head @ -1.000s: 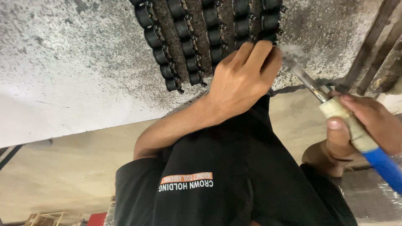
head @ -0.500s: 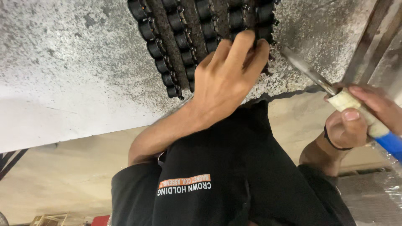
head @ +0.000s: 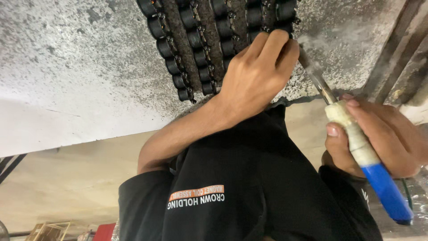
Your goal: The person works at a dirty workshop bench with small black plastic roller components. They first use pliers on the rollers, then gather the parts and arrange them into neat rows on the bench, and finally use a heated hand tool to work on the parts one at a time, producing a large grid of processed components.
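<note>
Black ring parts (head: pixel 196 40) lie in rows on the speckled surface (head: pixel 80 67); left hand (head: pixel 256 73) presses them, fingers curled; right hand (head: pixel 383 134) clenches a blue-handled tool (head: pixel 356 143).

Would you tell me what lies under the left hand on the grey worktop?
The left hand rests on rows of small black ring-shaped parts on the speckled grey worktop. The rows run under its fingers; how many parts it covers is hidden.

Left hand (head: pixel 256 73) lies palm-down, fingers curled forward and pressed flat, forearm bare and stretched out; right hand (head: pixel 379 134) is wrapped tight in a closed grip, thumb on top.
</note>
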Demonstrator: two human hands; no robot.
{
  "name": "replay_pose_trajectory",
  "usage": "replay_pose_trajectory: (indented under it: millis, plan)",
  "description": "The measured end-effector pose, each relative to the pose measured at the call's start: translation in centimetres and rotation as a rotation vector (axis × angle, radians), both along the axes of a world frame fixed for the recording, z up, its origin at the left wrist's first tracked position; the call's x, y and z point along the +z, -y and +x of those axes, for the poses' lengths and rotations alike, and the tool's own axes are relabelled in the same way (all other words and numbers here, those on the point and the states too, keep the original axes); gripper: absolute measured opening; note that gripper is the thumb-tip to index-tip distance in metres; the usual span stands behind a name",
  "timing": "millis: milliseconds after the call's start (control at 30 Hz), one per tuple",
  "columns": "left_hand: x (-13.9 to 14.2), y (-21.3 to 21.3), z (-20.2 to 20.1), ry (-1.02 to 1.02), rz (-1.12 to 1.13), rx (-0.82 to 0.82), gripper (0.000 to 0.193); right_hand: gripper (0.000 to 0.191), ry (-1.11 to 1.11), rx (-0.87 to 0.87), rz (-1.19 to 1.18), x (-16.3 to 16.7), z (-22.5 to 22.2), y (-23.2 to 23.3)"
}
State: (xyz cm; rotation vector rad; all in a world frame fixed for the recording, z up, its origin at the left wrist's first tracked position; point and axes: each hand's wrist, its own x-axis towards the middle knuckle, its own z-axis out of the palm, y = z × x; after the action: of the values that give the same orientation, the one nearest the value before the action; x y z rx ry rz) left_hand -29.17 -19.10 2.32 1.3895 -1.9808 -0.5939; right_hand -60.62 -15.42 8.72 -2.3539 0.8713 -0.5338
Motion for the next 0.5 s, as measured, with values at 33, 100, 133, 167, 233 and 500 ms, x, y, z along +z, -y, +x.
replay_pose_trajectory:
  millis: [33, 100, 133, 167, 233, 500]
  plan:
    - [1.0, 0.5, 0.4, 0.028, 0.030, 0.002, 0.025, 0.030, -0.022, -0.042, 0.038, 0.7, 0.7, 0.3]
    - [4.0, 1.6, 1.8, 0.085, 0.087, 0.007, 0.027, 0.037, -0.084, -0.168, 0.310, 1.7, 1.8, 1.9]
    - [5.7, 2.0, 2.9, 0.075, 0.076, 0.006, 0.024, 0.038, -0.051, -0.240, 0.350, 1.8, 2.6, 2.5]
    - [7.3, 2.3, 4.4, 0.067, 0.060, 0.004, 0.021, 0.039, -0.013, -0.314, 0.389, 1.8, 3.3, 3.0]
    - [8.8, 3.3, 5.7, 0.052, -0.052, 0.024, 0.017, 0.038, 0.182, -0.467, 0.299, 0.6, 4.7, 3.1]
    - [2.1, 3.6, 2.8, 0.092, -0.010, 0.049, 0.025, 0.037, 0.369, -0.670, 0.058, -4.4, 2.8, -0.1]
